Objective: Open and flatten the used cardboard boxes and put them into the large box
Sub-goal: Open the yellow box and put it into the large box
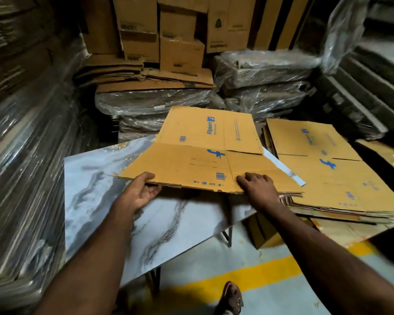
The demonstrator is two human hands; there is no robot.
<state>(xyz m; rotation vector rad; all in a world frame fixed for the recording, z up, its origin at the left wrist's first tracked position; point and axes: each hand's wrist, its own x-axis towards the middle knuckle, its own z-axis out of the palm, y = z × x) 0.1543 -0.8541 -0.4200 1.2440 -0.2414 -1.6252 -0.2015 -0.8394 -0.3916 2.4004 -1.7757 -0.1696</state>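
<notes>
A flattened brown cardboard box [205, 155] with blue print is held above the marble-patterned table [105, 178], its near edge raised off the tabletop. My left hand [141, 189] grips that near edge at its left, thumb on top and fingers underneath. My right hand [257, 187] holds the same edge further right, fingers curled over the top face. To the right lies a stack of flattened boxes [328, 173] with the same blue print, resting on the open top of a large brown box [266, 233] that stands on the floor.
Plastic-wrapped bundles [255, 83] and stacked cartons [168, 30] fill the back. More wrapped stacks line the left side [21, 155]. The grey floor has a yellow stripe [248, 273], and my sandalled foot [232, 296] stands on it.
</notes>
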